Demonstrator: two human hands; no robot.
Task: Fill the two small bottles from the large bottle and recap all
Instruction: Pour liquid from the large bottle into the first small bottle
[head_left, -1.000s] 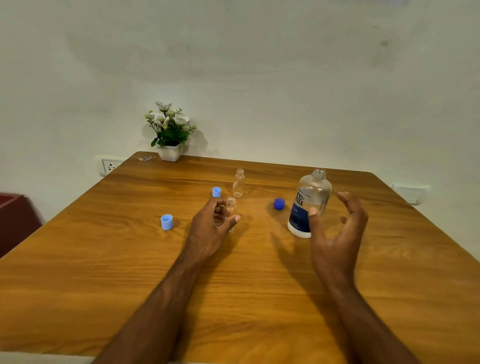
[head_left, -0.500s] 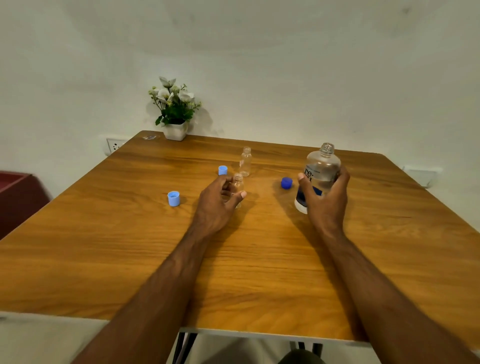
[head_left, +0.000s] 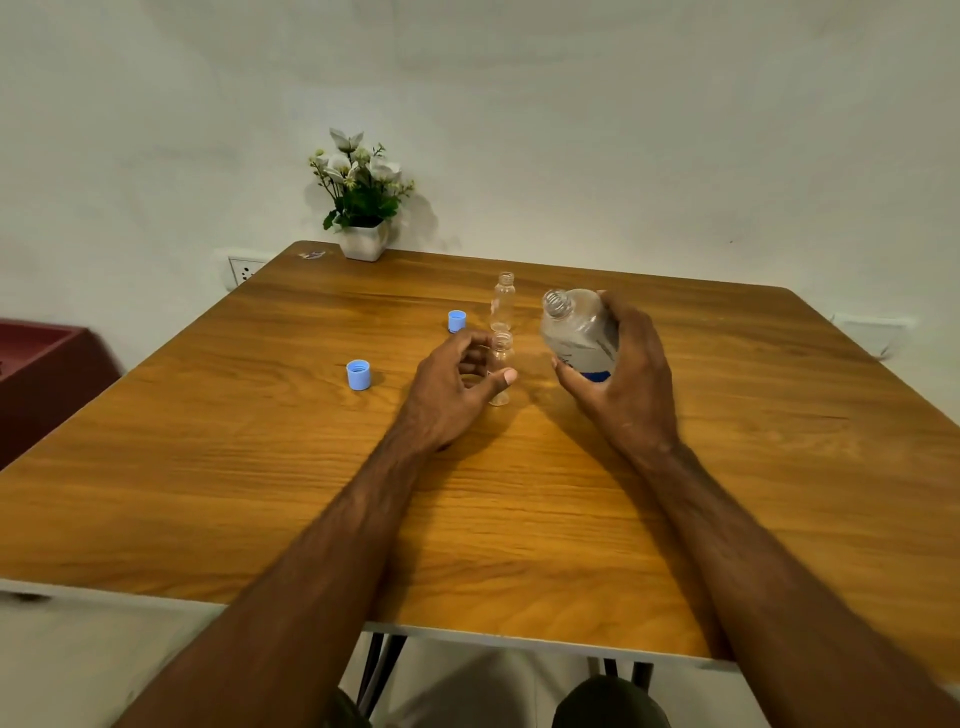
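While the right hand (head_left: 626, 374) wraps its fingers and thumb round the large clear plastic bottle with the blue-and-white label (head_left: 579, 332), the head view shows that bottle lifted off the wooden surface (head_left: 779, 441) and tilted, its uncapped mouth pointing left toward the near small clear bottle (head_left: 502, 366). The left hand (head_left: 457, 384) curls loosely about that small bottle, thumb tip against its side; whether the fingers behind actually touch it I cannot tell. A second small clear bottle (head_left: 503, 301) stands open just behind the first. Two light blue plastic caps (head_left: 358, 374) (head_left: 456, 321) sit to the left, apart from both small bottles.

The main risk, as I judge it, is spillage: the large mouth is far wider than the small neck, so a quick tilt would send liquid over the rim and onto the surface. A loose left hold could let the light bottle tip when the stream strikes. The rear bottle stands close enough to be knocked by the large one. The large bottle's own cap is not visible.
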